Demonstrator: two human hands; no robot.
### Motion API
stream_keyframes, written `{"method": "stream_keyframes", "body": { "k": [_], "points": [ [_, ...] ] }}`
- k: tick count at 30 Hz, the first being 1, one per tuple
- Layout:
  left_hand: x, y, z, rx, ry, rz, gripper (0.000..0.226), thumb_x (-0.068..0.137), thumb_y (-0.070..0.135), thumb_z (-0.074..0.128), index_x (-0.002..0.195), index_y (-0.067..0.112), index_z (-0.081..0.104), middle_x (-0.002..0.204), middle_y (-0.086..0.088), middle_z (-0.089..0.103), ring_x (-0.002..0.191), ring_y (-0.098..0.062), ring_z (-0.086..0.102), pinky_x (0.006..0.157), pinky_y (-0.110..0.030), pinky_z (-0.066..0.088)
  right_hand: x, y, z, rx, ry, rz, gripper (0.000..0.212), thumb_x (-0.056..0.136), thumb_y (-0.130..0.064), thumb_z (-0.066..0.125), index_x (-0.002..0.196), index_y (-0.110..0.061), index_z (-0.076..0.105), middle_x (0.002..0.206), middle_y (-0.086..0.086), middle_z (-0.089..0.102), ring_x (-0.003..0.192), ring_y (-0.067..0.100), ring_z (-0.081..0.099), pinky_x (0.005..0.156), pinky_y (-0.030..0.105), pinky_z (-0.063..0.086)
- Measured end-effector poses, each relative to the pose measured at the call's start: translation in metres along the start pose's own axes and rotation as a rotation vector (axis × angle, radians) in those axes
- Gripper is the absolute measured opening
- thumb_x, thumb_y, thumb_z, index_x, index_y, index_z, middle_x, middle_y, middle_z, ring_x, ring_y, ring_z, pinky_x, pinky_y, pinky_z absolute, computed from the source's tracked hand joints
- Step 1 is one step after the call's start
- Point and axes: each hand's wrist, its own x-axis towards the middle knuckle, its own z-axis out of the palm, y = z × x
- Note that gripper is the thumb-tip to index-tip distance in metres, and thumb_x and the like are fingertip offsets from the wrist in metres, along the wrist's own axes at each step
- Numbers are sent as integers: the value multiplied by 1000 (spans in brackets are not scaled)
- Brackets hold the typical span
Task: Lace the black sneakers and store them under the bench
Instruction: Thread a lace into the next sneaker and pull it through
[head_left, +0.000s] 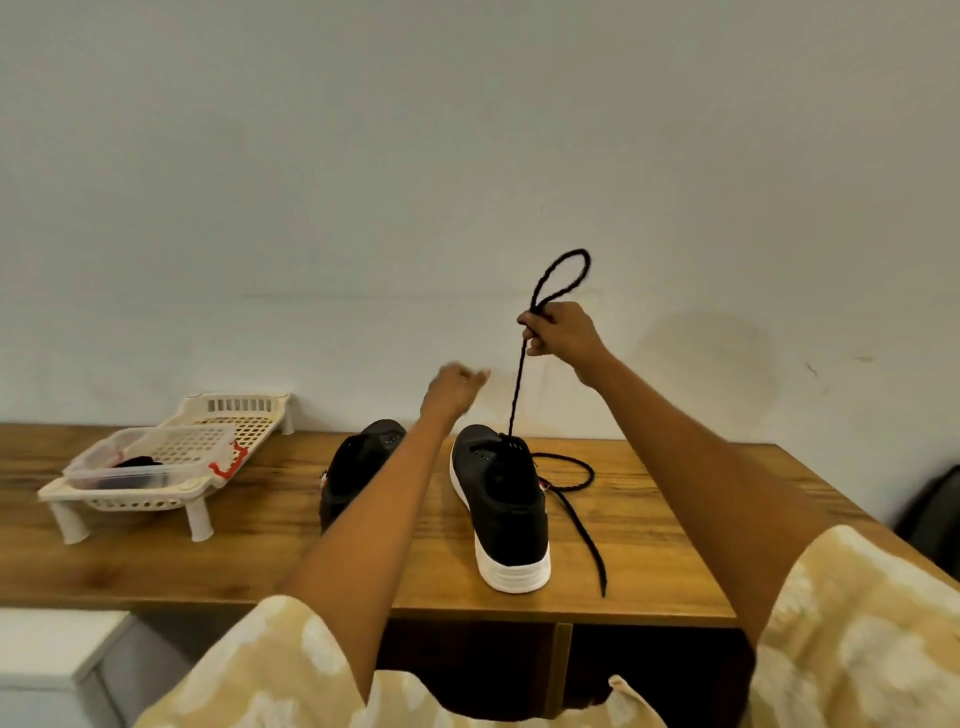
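At frame centre, our right hand (558, 335) pinches the lace (517, 387) taut, straight above the right sneaker (506, 499), our blurred left hand (452, 387) nearer, grip unclear.

Bare wood runs along the front edge of the bench (649, 551), from the left corner to the white heel of the right sneaker (501, 499). A white rack (156, 467) fills the back-left part. A gap separates it from the left sneaker (358, 467). The lace (576, 499) loops and trails across the wood right of the sneakers; beyond it, the right end lies bare.
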Motion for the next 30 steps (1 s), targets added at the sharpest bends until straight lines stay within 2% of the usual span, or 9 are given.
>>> {"method": "stream_keyframes", "body": {
  "k": [3,6,9,12,15,17,20,25,30],
  "points": [
    [-8,-27,14,245,-298,-121,34,89,30,63,63,13,48,64,-5,44,67,-24,45,63,-30,38,-2,11,2,109,109,68,13,95,-10,53,96,-2,63,70,3,58,56,11,54,60,22,56],
    [-21,-29,27,254,-461,-216,35,88,28,63,111,2,60,107,-12,61,99,-27,56,73,-29,46,-4,21,3,158,101,194,11,95,-6,52,87,-3,59,69,6,55,54,13,50,55,23,52],
    [-25,-22,30,330,-449,-240,47,85,26,65,124,5,49,122,-15,54,105,-30,56,70,-34,51,-11,40,8,-8,-37,411,7,95,-3,53,88,-1,55,68,9,53,52,15,47,50,26,50],
    [-22,-23,26,358,-277,-237,23,87,14,58,104,-1,51,96,-18,57,90,-34,61,79,-40,56,-19,68,21,-283,-219,550,11,97,-3,47,89,1,53,66,9,50,52,15,41,51,25,43],
    [-17,-37,16,76,-181,-376,12,85,-2,53,97,-6,52,86,-19,54,80,-37,61,79,-51,56,-25,83,35,-514,-401,638,24,100,-4,38,79,-2,49,63,8,46,51,14,39,52,25,41],
    [-17,-45,7,-112,-166,-467,4,86,-10,52,87,-6,53,81,-17,53,73,-34,59,82,-50,55,-22,85,38,-713,-462,601,22,97,-2,42,76,-3,46,64,9,48,52,15,43,55,25,44],
    [-16,-53,-1,-236,-195,-518,20,89,-14,48,75,-1,51,80,-14,53,88,-33,56,85,-43,52,-11,72,35,-911,-406,439,28,91,-9,61,66,-4,50,64,8,53,54,17,49,69,30,50],
    [-10,-66,-7,-328,-214,-549,16,86,-15,51,80,-1,54,89,-14,56,100,-33,54,92,-43,50,-6,50,37,-442,-339,317,15,86,-8,67,93,5,68,85,12,67,60,12,57,59,21,53],
    [-10,-65,-8,-432,-254,-563,17,88,-16,47,82,-2,55,87,-14,56,89,-30,57,92,-41,48,-27,67,66,-530,-430,135,19,84,-7,67,102,-4,73,99,15,72,69,10,58,60,13,45]
  ]
}}
